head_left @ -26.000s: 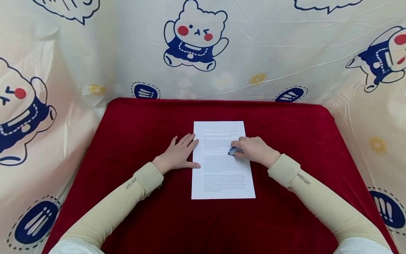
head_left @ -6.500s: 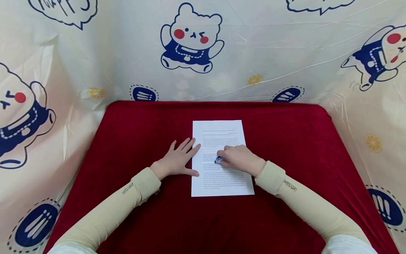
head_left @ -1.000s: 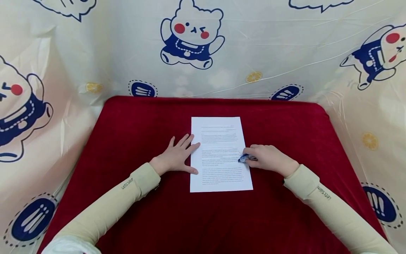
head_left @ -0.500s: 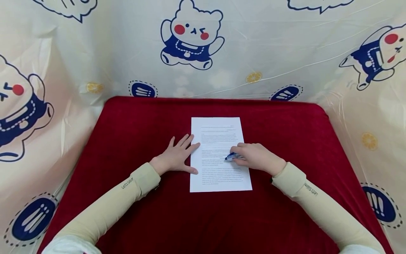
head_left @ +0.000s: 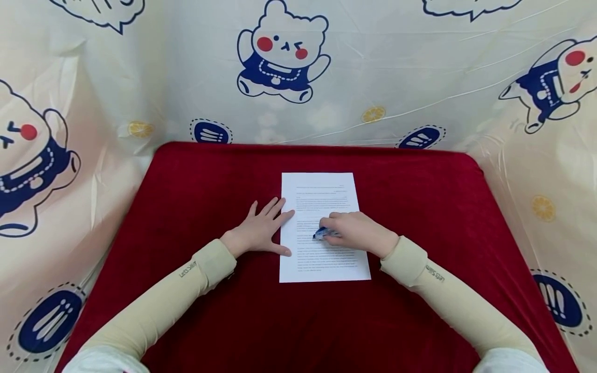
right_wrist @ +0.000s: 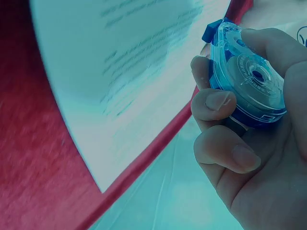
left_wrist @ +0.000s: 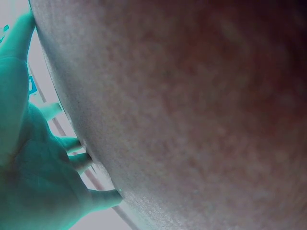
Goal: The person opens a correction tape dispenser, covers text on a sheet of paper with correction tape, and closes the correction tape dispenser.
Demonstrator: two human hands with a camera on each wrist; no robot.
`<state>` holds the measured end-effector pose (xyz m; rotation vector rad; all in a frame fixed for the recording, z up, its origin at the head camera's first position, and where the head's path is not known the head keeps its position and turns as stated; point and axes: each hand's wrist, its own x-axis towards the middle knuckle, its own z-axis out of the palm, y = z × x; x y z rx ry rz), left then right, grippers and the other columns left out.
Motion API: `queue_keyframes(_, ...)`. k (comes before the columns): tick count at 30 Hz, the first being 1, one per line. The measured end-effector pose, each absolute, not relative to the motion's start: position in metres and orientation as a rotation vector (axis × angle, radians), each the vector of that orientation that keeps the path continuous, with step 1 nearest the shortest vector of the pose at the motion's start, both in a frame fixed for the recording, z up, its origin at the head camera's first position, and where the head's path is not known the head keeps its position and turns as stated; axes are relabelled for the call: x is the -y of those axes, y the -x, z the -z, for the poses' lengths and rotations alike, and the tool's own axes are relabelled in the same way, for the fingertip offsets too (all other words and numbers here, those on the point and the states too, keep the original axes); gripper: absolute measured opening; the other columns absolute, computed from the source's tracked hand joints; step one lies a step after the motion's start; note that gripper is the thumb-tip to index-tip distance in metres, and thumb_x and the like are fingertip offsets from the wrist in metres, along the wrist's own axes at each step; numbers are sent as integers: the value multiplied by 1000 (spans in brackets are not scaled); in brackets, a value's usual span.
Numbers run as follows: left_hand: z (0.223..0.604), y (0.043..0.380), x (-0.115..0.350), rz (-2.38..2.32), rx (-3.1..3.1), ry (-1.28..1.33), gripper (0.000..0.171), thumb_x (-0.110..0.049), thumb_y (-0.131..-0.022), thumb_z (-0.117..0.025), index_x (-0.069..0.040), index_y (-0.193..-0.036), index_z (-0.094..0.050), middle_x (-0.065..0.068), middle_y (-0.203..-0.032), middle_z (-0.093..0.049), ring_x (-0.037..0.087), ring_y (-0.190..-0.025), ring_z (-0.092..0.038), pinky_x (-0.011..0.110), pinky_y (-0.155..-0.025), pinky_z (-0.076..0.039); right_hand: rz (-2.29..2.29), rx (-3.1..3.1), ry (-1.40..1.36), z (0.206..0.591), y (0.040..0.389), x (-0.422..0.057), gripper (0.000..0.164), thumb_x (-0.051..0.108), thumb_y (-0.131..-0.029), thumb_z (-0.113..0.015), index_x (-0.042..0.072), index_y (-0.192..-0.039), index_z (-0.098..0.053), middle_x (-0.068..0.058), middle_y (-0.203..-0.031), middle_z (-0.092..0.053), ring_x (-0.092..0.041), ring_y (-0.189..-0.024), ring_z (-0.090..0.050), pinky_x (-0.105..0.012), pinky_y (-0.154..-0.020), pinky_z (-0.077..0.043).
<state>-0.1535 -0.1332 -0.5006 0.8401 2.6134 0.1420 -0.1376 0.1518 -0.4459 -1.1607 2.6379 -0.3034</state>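
A printed sheet of paper (head_left: pixel 326 269) lies on the red cloth in front of me. My left hand (head_left: pixel 256 232) rests spread at its left edge, with fingertips and thumb on the margin. My right hand (head_left: pixel 361 233) grips a blue, see-through correction tape (head_left: pixel 320 233) over the middle of the page, tip pointing left at the text lines. The right wrist view shows the correction tape's clear case (right_wrist: pixel 254 81) and inner reel between thumb and curled fingers. In the left wrist view the left hand (left_wrist: pixel 43 167) shows straight fingers; a blurred surface fills most of that view.
A red velvet cloth (head_left: pixel 210 181) covers the table under the paper. Behind and at both sides hangs a pale curtain (head_left: pixel 186 67) printed with cartoon bears. Both forearms wear cream sleeves (head_left: pixel 163 305).
Over the last second my right hand has moved left with the correction tape, from the paper's right edge to mid-page. The left hand stays in place.
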Motion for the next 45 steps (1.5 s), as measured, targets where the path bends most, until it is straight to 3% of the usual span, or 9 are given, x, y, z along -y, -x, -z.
queue_keyframes(23,500,154,133,-135,-2616,-856,115,-81,-79,-70,-19,-167,-27,16,-175,-6,37,-161,-2,75,-119,-8,260,-2613,1284,457,133,-111,11,22,-98,-73,13,-102,-67,1,-81,-61,-9,-60,-51,-28,-55,-47)
queue_keyframes(45,494,151,134,-148,-2620,-869,114,-78,-80,-72,-16,-166,-30,19,-174,-11,39,-160,-6,76,-118,-11,139,-2656,1282,463,128,-105,17,23,-98,-75,15,-113,-72,-2,-88,-67,-9,-61,-56,-27,-59,-52)
